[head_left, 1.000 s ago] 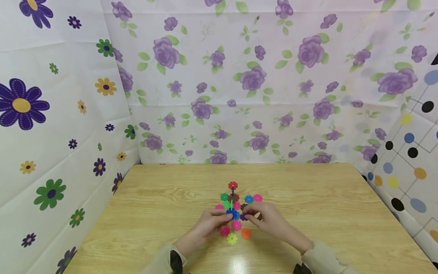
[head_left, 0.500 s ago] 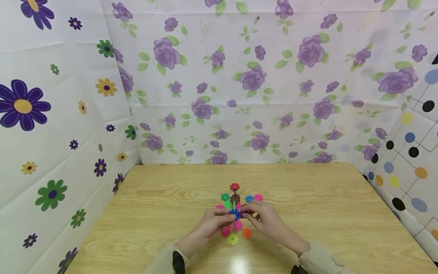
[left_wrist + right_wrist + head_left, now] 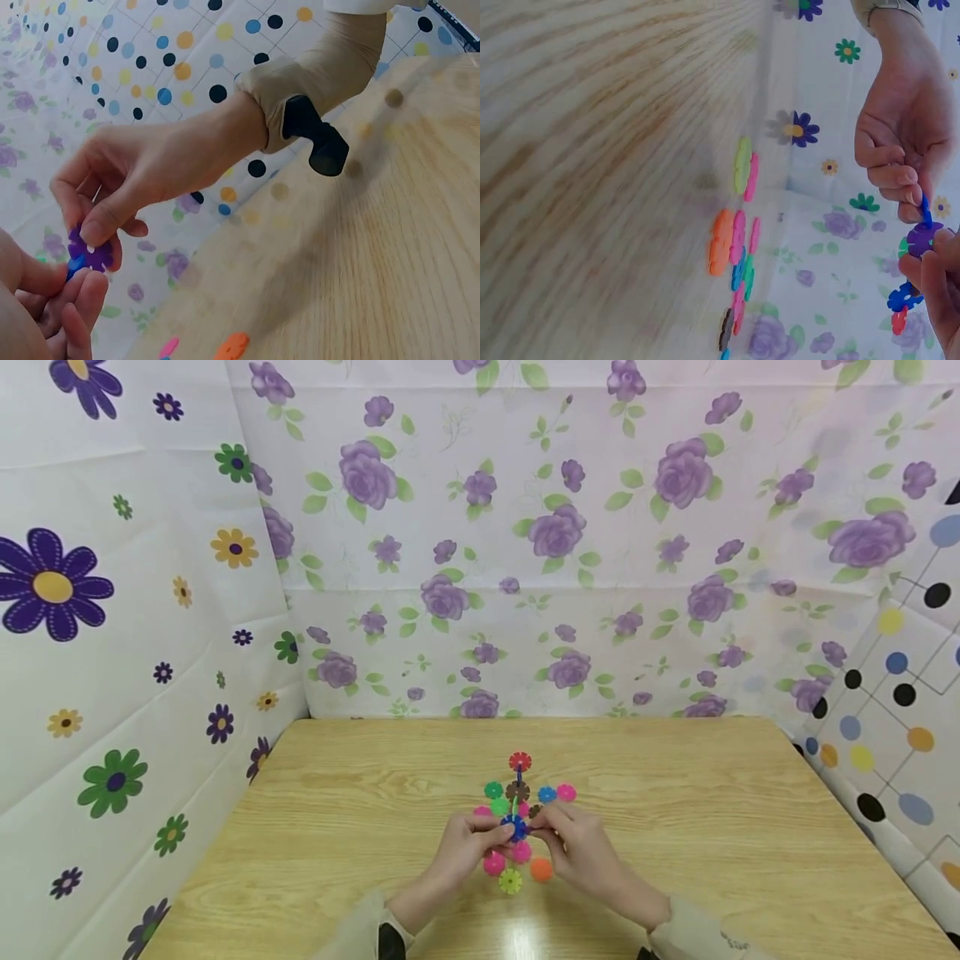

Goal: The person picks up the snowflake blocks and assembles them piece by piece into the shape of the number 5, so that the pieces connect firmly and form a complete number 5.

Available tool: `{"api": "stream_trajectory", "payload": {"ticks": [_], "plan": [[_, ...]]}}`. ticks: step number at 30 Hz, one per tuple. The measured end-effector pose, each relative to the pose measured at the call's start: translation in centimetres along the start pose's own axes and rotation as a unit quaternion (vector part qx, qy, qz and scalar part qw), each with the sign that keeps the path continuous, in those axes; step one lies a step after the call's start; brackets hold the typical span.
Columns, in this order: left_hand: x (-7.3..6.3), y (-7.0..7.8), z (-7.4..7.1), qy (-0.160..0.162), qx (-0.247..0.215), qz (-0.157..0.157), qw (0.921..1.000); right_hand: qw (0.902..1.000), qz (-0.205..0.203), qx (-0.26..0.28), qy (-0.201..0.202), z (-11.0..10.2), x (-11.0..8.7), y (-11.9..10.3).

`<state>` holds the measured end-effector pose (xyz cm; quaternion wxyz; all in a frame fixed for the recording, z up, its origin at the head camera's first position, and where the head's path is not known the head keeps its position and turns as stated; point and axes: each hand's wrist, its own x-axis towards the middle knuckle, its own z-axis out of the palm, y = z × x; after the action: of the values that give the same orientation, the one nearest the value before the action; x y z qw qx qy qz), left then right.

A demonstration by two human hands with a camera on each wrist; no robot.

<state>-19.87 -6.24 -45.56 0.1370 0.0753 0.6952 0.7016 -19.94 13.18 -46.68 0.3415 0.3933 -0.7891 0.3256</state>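
Observation:
In the head view, my left hand (image 3: pixel 465 850) pinches a blue notched snowflake disc (image 3: pixel 513 828) between thumb and fingers. That disc belongs to a joined chain running up through a brown disc (image 3: pixel 517 792) to a red disc (image 3: pixel 520 762). My right hand (image 3: pixel 585 852) grips a purple snowflake disc (image 3: pixel 90 251), clearest in the left wrist view. Its edge meets the blue disc there; how deep the notches sit together is hard to tell. The right wrist view shows the purple disc (image 3: pixel 922 236) below the left fingertips, partly covered by right-hand fingers.
Loose discs lie on the wooden table (image 3: pixel 337 827) around and below the hands, including an orange disc (image 3: pixel 542 869), a yellow disc (image 3: pixel 510 882), a green disc (image 3: pixel 493 790) and several pink ones. Patterned cloth (image 3: pixel 555 610) surrounds the table at the back and sides.
My right hand has moved left, bringing the purple disc from a small gap away up against the blue disc. The left hand keeps its pinch; the chain has shifted slightly right.

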Motion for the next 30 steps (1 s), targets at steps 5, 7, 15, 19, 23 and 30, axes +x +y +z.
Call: {"api": "stream_trajectory", "payload": {"ticks": [5, 7, 15, 19, 23, 30], "plan": [[-0.3, 0.0, 0.6, 0.009, -0.020, 0.007, 0.9997, 0.9998, 0.006, -0.018, 0.004, 0.5, -0.1, -0.2], [-0.2, -0.1, 0.6, 0.009, -0.016, 0.007, 0.9998, 0.9997, 0.017, -0.014, 0.007, 0.7, -0.2, -0.2], [0.4, -0.1, -0.7, -0.001, 0.029, -0.022, 0.9993, 0.9967, 0.048, 0.056, -0.033, 0.4, 0.0, 0.5], [0.5, -0.4, -1.4, 0.003, 0.037, -0.027, 0.9989, 0.9815, 0.133, 0.095, -0.100, -0.1, 0.0, 0.8], [0.8, -0.9, -1.8, 0.017, 0.035, -0.029, 0.9988, 0.9613, 0.206, 0.111, -0.146, -0.4, -0.4, 1.2], [1.1, -1.7, -2.4, 0.019, 0.048, -0.038, 0.9980, 0.9434, 0.238, 0.111, -0.202, -0.5, -1.2, 2.2]]}}
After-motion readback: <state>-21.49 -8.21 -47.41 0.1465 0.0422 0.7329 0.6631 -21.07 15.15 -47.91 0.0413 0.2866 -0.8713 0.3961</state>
